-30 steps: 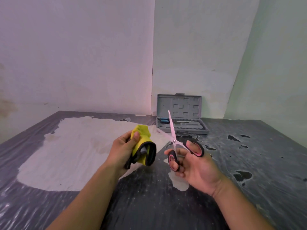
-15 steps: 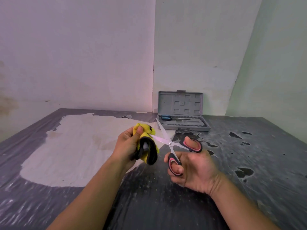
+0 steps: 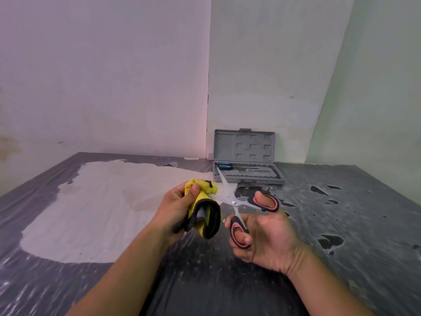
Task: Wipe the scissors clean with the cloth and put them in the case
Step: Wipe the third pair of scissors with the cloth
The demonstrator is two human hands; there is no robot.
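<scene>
so the right hand (image 3: 262, 238) has thumb and finger through the scissors (image 3: 237, 206) loops, blades spread, so the left hand (image 3: 180, 208), fist closed round the cloth (image 3: 205, 208), can reach each edge.

A bare workroom corner: stained walls (image 3: 136, 87), peeling (dark-coated) worktop (image 3: 341, 224).

Scissors (image 3: 237, 202): we see the blades, closed a second ago, now spread wide.
Lower blade: now tucked into the cloth (image 3: 205, 210).
Right hand (image 3: 266, 238): thumb and fingers (image 3: 243, 240) now parted further, spreading the handles.
</scene>
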